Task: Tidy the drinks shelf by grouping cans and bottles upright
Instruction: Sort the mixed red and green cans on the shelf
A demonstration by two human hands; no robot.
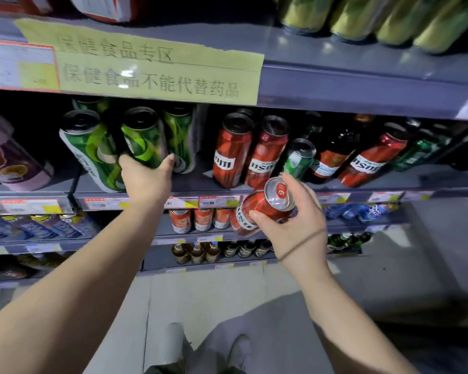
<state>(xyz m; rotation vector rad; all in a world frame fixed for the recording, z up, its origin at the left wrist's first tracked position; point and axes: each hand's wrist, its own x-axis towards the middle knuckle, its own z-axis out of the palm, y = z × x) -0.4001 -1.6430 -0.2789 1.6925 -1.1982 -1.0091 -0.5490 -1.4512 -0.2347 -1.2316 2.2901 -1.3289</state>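
On the grey middle shelf point(189, 186), my left hand point(146, 176) grips the base of a tall green can point(141, 139) that stands between two other green cans point(89, 147). My right hand point(289, 222) holds a red can point(262, 209) tilted in the air just below the shelf's front edge, its top facing me. Red cans point(231, 152) stand upright to the right on the shelf. Behind my right fingers is a small green can point(299, 157), then a dark bottle point(333, 155), another red can point(373, 157) and a green bottle point(416, 152).
A yellow paper sign point(157, 66) hangs from the upper shelf's edge, low over the can tops. A purple carton point(8, 157) sits at far left. Lower shelves carry small red cans point(200, 220), brown bottles point(197, 252) and blue packs point(33, 228). Tiled floor lies below.
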